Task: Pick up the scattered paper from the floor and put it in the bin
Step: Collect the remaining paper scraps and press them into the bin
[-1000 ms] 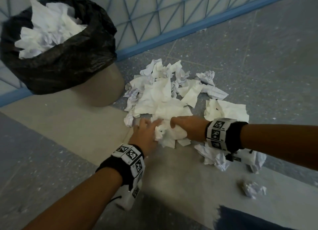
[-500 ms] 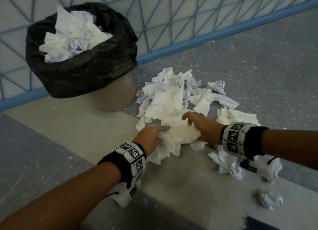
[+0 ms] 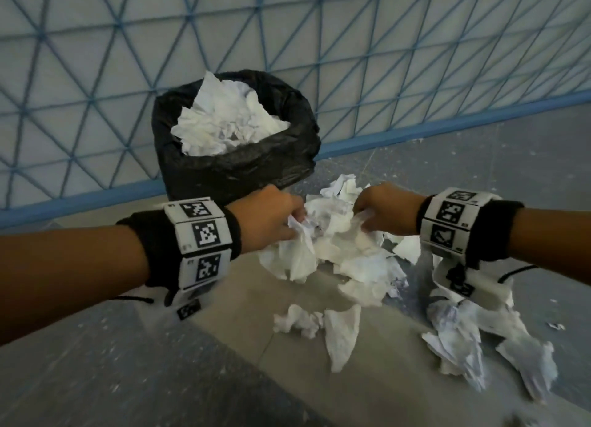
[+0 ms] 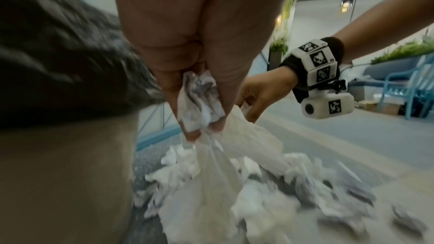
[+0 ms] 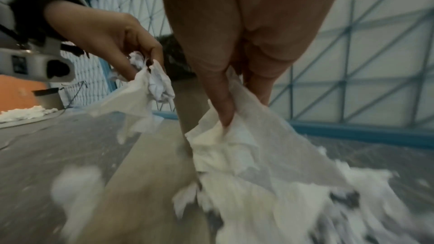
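A bundle of crumpled white paper (image 3: pixel 339 244) hangs in the air between both hands, just in front of the bin (image 3: pixel 236 167). My left hand (image 3: pixel 271 215) grips its left side; in the left wrist view the fingers (image 4: pixel 187 99) pinch a crumpled wad (image 4: pixel 199 99). My right hand (image 3: pixel 383 212) grips the right side, its fingers (image 5: pixel 223 103) curled into a paper sheet (image 5: pixel 246 146). The bin has a black liner and is heaped with white paper (image 3: pixel 224 119). More scattered paper (image 3: pixel 457 337) lies on the floor below.
A blue lattice fence (image 3: pixel 351 42) with a blue base rail stands right behind the bin. Loose paper pieces (image 3: pixel 319 324) lie on the grey floor near my right side. A pale band of floor (image 3: pixel 80 234) runs under the bin.
Both hands have gathered the paper off the floor and lifted the bundle up toward the bin. The head view has swung so the bin now sits centred ahead.
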A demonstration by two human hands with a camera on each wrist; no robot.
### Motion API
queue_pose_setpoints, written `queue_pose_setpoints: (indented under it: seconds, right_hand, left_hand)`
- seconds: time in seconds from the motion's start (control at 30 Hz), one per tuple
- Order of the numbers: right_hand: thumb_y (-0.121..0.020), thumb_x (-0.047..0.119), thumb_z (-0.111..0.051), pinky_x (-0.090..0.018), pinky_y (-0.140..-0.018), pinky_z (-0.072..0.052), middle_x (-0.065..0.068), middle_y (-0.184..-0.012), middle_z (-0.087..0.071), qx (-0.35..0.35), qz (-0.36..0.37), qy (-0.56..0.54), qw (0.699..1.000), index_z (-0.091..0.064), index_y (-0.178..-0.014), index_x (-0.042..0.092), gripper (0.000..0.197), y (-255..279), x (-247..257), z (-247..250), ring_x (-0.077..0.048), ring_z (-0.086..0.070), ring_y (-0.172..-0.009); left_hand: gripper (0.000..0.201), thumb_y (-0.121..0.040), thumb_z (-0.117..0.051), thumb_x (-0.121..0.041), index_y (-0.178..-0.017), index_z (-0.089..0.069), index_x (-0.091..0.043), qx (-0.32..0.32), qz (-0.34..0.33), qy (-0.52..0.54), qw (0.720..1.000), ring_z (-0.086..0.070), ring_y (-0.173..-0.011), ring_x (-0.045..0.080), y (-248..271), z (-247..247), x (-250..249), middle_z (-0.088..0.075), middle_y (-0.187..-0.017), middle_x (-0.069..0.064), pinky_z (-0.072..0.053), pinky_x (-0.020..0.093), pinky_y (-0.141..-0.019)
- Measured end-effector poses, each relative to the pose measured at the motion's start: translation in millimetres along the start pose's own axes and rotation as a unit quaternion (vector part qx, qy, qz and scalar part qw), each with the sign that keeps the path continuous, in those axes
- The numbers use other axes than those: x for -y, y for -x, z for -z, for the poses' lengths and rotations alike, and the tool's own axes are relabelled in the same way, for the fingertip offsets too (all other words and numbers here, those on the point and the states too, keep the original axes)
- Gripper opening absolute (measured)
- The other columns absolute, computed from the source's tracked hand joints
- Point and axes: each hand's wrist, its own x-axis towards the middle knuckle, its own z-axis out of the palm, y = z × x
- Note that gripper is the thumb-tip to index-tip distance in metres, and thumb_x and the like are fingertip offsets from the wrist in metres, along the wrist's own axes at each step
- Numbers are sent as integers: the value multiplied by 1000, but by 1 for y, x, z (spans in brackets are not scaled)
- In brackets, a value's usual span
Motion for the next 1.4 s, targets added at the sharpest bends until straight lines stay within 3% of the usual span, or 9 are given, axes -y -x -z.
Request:
queue_pose_setpoints:
  seconds: [0.27,0.37,0.57,0.67,0.83,0.93,1.07,1.27,1.4]
  right_hand:
    - [-81,18,-68,-31,-92,-39,-15,-120,-63,-87,36,25,995,-63,-115,10,36,-18,38,108,-30,-55,-112]
    - [-79,19,-70,-37,-93,-41,-19,-121,-61,-198,36,-24,979,-61,-116,8,39,-29,49,135,-32,-54,-112]
    - [-81,9,-63,-33,-86,-38,-19,-116,-61,-376,42,-97,921,-59,-105,2,26,-60,85,148,-31,-54,-109]
    - [-85,5,-53,-36,-91,-41,-22,-118,-59,-328,42,-46,943,-62,-105,0,22,-90,103,135,-35,-53,-111]
    - [-89,16,-52,-27,-88,-43,-14,-120,-65,-146,60,-18,987,-66,-112,7,27,-118,119,105,-29,-59,-109]
    - [-95,24,-44,-28,-90,-40,-17,-131,-56,-65,33,-5,997,-56,-123,2,37,-125,122,93,-28,-54,-109]
    - [-99,30,-34,-32,-110,-26,-17,-148,-36,-10,32,39,999,-34,-139,3,48,-129,118,84,-30,-35,-135]
    - [-97,34,-36,-34,-104,-36,-15,-135,-53,-167,75,-18,983,-50,-129,8,43,-102,112,92,-30,-49,-123]
    - [-86,13,-47,-25,-83,-30,-12,-99,-58,-362,167,-91,912,-58,-105,3,24,-57,81,66,-25,-50,-98]
  left_hand:
    - [24,-81,-69,-19,-104,-65,-17,-151,18,170,974,-62,-96,11,15,50,36,-65,-110,0,-39,9,-66]
    - [24,-78,-71,-19,-100,-61,-23,-220,41,222,949,-58,-68,-4,18,76,51,-61,-97,-4,-40,0,-58]
    - [25,-79,-69,-19,-104,-66,-17,-367,124,165,907,-55,-87,13,2,111,87,-61,-96,0,-38,16,-70]
    - [27,-82,-65,-16,-109,-65,-12,-348,160,110,917,-58,-105,29,-19,103,100,-61,-115,16,-45,32,-89]
    - [69,-77,-46,-52,-121,-55,0,-130,253,61,957,-50,-117,40,-50,72,108,-53,-129,27,-39,37,-103]
    - [48,-93,-40,-29,-124,-50,6,-82,242,4,967,-42,-127,36,-47,75,108,-47,-137,25,-34,38,-108]
    - [50,-93,-47,-31,-135,-41,-4,-73,252,-191,946,-28,-136,33,-43,72,113,-29,-148,17,-24,44,-114]
    - [38,-90,-55,-14,-126,-54,0,-103,191,-135,967,-50,-121,39,-38,72,98,-53,-132,25,-41,43,-101]
    - [49,-87,-57,-15,-134,-48,-9,-213,175,-70,959,-53,-119,37,-9,93,91,-58,-129,18,-42,46,-102]
